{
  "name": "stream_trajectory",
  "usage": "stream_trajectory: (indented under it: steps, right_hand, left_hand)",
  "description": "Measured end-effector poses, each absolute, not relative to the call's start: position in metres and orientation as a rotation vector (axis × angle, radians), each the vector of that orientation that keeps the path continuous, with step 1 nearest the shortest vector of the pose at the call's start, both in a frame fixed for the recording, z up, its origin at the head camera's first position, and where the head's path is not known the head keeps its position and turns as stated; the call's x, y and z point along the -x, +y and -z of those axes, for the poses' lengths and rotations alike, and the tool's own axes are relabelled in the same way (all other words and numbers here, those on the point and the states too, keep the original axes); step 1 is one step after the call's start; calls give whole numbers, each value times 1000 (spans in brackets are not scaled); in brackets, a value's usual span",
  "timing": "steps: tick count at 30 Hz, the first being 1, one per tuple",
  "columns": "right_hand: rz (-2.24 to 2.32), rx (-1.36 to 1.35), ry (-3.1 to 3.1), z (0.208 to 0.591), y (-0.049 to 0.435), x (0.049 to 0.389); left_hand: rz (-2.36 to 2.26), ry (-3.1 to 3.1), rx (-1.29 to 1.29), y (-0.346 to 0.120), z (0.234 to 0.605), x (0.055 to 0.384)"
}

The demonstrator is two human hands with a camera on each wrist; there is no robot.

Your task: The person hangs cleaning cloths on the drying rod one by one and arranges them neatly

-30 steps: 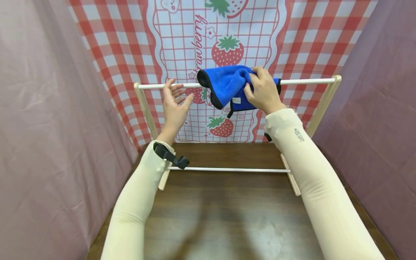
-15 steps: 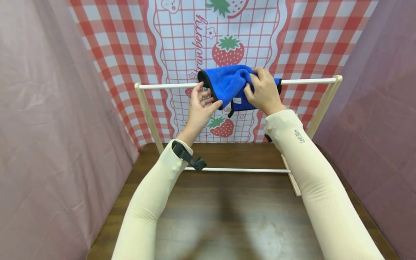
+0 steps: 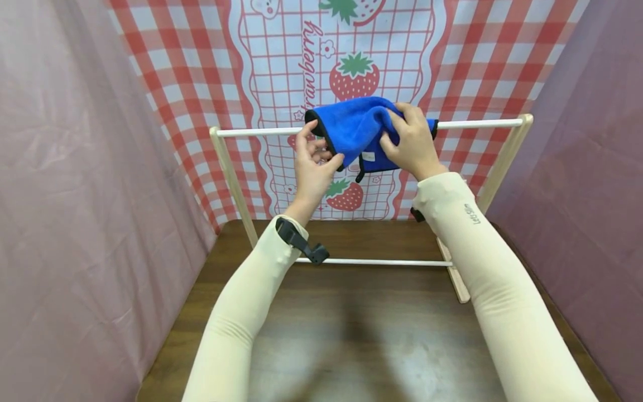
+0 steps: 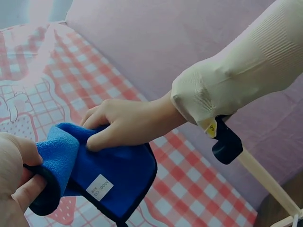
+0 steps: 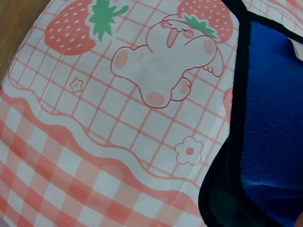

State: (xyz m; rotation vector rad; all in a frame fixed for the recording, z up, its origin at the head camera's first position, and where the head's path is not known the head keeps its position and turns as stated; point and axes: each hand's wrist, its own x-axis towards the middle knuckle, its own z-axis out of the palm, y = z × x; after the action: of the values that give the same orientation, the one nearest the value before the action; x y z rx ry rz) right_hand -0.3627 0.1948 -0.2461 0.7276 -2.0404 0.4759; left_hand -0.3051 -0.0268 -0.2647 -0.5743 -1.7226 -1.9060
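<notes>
"How far were we?"
"I saw the blue cloth [image 3: 349, 123] at the white rail [image 3: 477, 124], bunched; smoothing seemed to remain. My left hand [image 3: 311, 170] pinched its edge; right hand [image 3: 416, 142] gripped a fold."

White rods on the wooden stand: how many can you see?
2: the upper rod, partly hidden by the blue cloth, and the lower rod, near the tabletop. No others show.

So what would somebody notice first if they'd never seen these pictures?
Probably the bright blue cloth with black edges, held by the left hand and right hand and hiding the middle of the white top bar in the head view. Then maybe the red strawberries on the checked backdrop behind it.
</notes>
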Motion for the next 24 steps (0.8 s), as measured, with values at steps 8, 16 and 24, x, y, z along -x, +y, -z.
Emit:
stream_trajectory:
  steps: [8, 16, 24]
  right_hand:
    - [-621, -773, -1969, 243, 205, 354]
    - [-776, -722, -1751, 234, 215, 337]
    - [-1336, -389, -1539, 222, 222, 298]
  left_hand:
    - [1854, -1737, 590, -30, 265, 303]
    - [1825, -1739, 596, -31, 266, 302]
    - [1831, -1722, 594, -30, 266, 302]
